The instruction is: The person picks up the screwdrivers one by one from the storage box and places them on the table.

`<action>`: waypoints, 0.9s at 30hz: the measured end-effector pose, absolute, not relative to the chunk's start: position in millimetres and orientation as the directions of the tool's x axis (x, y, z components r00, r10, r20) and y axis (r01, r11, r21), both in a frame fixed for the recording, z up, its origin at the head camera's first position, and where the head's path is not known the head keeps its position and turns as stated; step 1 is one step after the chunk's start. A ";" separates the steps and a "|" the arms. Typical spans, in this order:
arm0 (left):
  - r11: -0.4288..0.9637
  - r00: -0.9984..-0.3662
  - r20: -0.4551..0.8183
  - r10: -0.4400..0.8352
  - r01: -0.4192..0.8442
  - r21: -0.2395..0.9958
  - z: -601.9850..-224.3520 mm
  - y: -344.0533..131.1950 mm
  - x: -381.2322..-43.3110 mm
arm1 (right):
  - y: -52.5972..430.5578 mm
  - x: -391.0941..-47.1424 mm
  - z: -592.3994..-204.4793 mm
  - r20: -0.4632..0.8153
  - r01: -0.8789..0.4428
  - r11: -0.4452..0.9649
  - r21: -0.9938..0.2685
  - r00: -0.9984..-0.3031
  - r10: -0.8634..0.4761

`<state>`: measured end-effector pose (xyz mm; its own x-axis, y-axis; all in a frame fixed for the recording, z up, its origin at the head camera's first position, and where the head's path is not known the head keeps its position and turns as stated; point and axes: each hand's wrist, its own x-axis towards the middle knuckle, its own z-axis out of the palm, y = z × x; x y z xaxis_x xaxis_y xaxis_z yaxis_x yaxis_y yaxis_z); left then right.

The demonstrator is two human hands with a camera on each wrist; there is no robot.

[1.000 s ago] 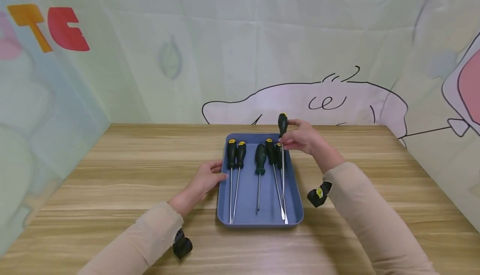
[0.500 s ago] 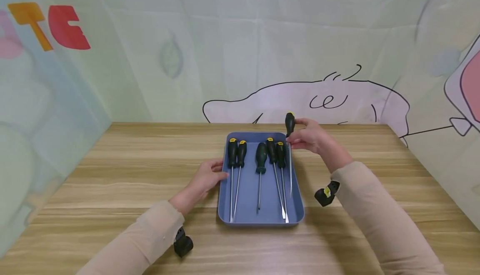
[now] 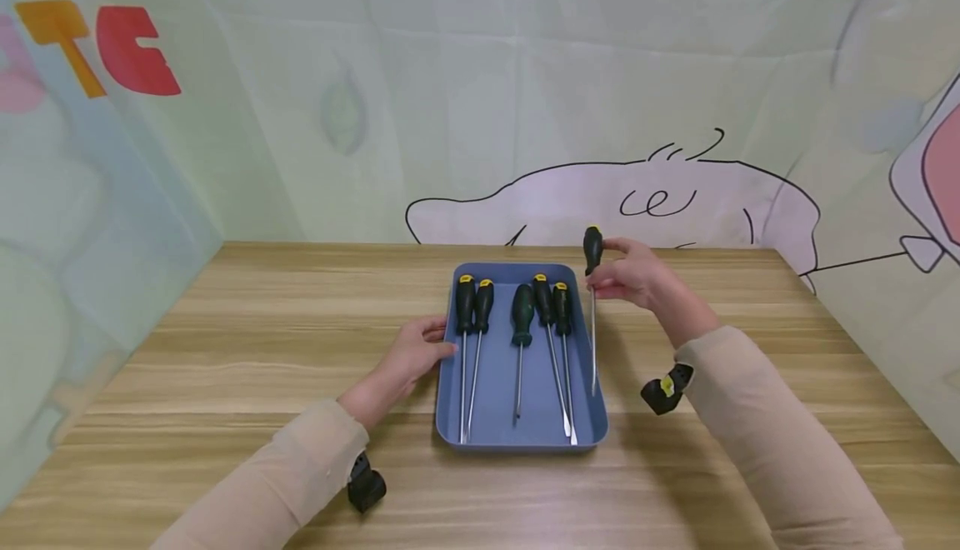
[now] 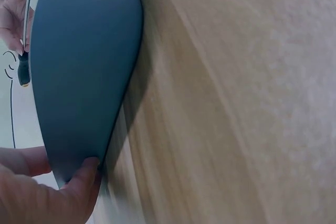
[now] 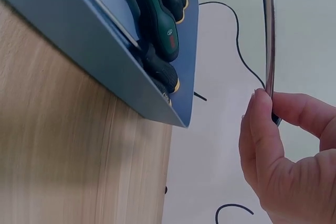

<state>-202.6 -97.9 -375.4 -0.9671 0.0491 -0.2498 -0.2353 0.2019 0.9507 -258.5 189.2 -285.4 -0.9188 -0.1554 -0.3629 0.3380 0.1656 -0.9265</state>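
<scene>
My right hand [image 3: 633, 275] pinches a screwdriver [image 3: 592, 246] just below its black, yellow-ended handle. It is held up with the handle at the top and the metal shaft [image 5: 269, 30] hanging down, overlapping the right rim of a blue tray [image 3: 491, 404] in the head view. At the tray's left wall, my left hand [image 3: 408, 354] grips the side, thumb over the rim and fingers against the outside; the left wrist view shows this hand [image 4: 58, 198] at the wall. Several screwdrivers lie inside with handles toward the back, among them a green-handled one [image 3: 522, 315] in the middle.
The tray stands on a wooden table [image 3: 300, 308]. Behind it hangs a pale printed cloth [image 3: 450, 100] with cartoon drawings. Small black wrist cameras hang under each forearm, one below the left sleeve [image 3: 300, 458] and one below the right sleeve [image 3: 757, 417].
My right hand has carried the screwdriver to the right, from above the tray's right-hand screwdrivers to over its right rim. My left hand has kept its grip on the tray.
</scene>
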 end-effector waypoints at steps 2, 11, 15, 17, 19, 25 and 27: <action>0.204 -0.967 -0.248 0.049 -0.234 0.951 -375.5 -98.0 -202.9 | 191.6 -257.9 -285.8 -0.364 0.338 0.167 -0.926 -0.918 -0.159; 0.190 -0.968 -0.246 0.053 -0.232 0.954 -376.4 -98.7 -202.9 | 201.6 -256.6 -289.6 -0.349 0.328 0.144 -0.934 -0.923 -0.164; 0.191 -0.967 -0.248 0.052 -0.234 0.953 -376.7 -99.0 -203.5 | 204.3 -255.6 -290.2 -0.346 0.323 0.150 -0.934 -0.923 -0.166; 0.196 -0.968 -0.245 0.054 -0.231 0.953 -376.7 -99.2 -203.7 | 205.9 -255.5 -290.8 -0.348 0.325 0.148 -0.934 -0.922 -0.170; 0.198 -0.968 -0.246 0.052 -0.231 0.953 -376.7 -99.1 -203.9 | 207.9 -255.5 -291.9 -0.352 0.328 0.149 -0.933 -0.920 -0.173; 0.197 -0.968 -0.246 0.051 -0.232 0.953 -375.7 -98.3 -203.1 | 213.7 -254.6 -295.3 -0.359 0.332 0.172 -0.928 -0.918 -0.166; 0.198 -0.968 -0.246 0.051 -0.231 0.952 -375.5 -98.3 -202.8 | 215.2 -253.8 -296.4 -0.360 0.331 0.178 -0.927 -0.917 -0.169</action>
